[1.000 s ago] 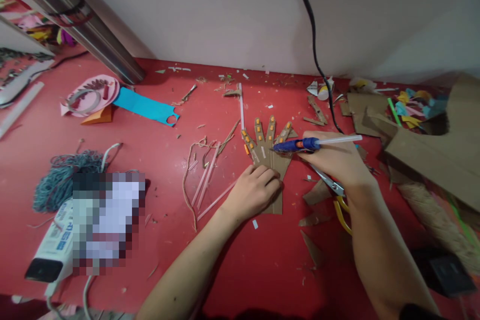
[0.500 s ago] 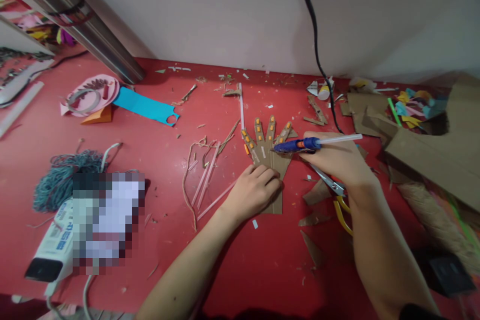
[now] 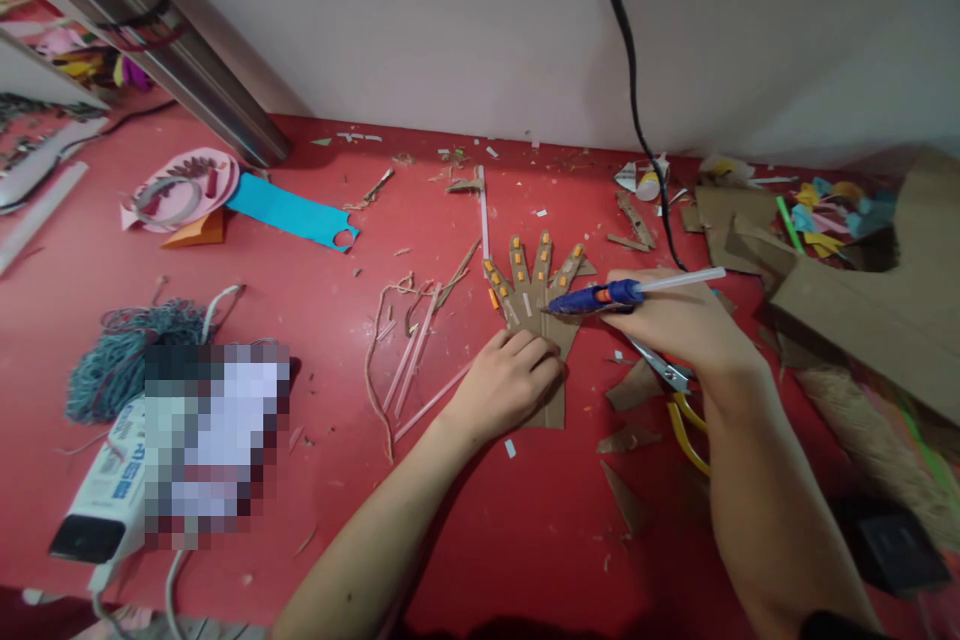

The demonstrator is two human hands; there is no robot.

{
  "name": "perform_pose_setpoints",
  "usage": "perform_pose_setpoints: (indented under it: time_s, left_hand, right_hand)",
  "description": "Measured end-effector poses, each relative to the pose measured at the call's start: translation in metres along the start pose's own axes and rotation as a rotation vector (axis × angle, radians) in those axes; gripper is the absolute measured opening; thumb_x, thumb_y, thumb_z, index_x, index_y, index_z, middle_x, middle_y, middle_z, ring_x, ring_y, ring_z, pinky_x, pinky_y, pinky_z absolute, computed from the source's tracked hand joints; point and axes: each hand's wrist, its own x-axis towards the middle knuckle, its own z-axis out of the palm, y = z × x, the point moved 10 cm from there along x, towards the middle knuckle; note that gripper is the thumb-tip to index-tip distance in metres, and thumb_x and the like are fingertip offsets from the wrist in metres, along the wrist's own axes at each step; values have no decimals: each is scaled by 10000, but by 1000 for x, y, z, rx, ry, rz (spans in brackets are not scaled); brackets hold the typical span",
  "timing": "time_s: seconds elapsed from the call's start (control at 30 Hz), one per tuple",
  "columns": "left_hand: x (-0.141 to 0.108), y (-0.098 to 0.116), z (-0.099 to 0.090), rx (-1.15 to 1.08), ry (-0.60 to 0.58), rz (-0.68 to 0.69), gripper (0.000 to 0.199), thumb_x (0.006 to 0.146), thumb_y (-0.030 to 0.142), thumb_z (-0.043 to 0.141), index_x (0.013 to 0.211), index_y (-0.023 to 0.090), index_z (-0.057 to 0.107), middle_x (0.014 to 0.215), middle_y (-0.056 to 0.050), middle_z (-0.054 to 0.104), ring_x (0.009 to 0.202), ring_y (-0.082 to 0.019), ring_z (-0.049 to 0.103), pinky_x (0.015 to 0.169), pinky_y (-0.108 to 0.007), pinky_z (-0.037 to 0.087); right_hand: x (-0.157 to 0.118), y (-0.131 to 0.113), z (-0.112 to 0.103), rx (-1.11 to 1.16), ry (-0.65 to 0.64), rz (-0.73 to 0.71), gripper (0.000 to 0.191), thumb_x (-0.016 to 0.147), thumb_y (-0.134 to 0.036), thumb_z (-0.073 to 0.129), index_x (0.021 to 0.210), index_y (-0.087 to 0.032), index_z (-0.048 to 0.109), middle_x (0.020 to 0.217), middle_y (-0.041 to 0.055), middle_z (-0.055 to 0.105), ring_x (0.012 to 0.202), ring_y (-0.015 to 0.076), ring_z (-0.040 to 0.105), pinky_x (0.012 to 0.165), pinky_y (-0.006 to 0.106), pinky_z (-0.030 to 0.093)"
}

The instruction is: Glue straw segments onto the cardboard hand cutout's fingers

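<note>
A hand shape cut from cardboard (image 3: pixel 553 360) lies on the red table, with small orange straw pieces along its fingers and white straw pieces on its palm. My left hand (image 3: pixel 511 375) presses down on the lower left of the palm, fingers curled and close together. In my right hand (image 3: pixel 671 320) is a blue hot glue gun (image 3: pixel 581 301), gripped from the right. Its nozzle is at the palm, below the cardboard fingers; whether it touches I cannot tell. A clear glue stick (image 3: pixel 686 279) pokes out of the gun's back end.
Scissors (image 3: pixel 677 378) lie partly under my right arm. Cardboard scraps (image 3: pixel 636 387) and a large cardboard piece (image 3: pixel 847 310) are on the right. To the left are loose straws (image 3: pixel 411 360), teal yarn (image 3: pixel 127 350) and a steel bottle (image 3: pixel 180 60). A black cable (image 3: pixel 628 60) hangs behind.
My right hand has shifted the glue gun slightly down, so its nozzle is a little lower on the cardboard palm. My left hand stays where it was.
</note>
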Motion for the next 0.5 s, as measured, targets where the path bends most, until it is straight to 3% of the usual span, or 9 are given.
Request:
perform_pose_setpoints:
  time_s: [0.27,0.5]
  left_hand:
    - [0,0,-2,-11,21,0,226,1065,241,455,984,181,657,1070,-36,718,934,-180,604,784,-329,420]
    - [0,0,-1,5,13,-1,224,1063,246,464,970,178,655,1063,-31,718,921,-179,602,789,-325,418]
  right_hand:
    - [0,0,3,-7,-46,7,185,877,-387,558,814,-240,651,896,62,747,855,251,655,658,297,361]
    - [0,-2,-2,-16,-32,39,201,865,-382,545,742,-228,586,812,55,716,752,219,617,613,286,317]
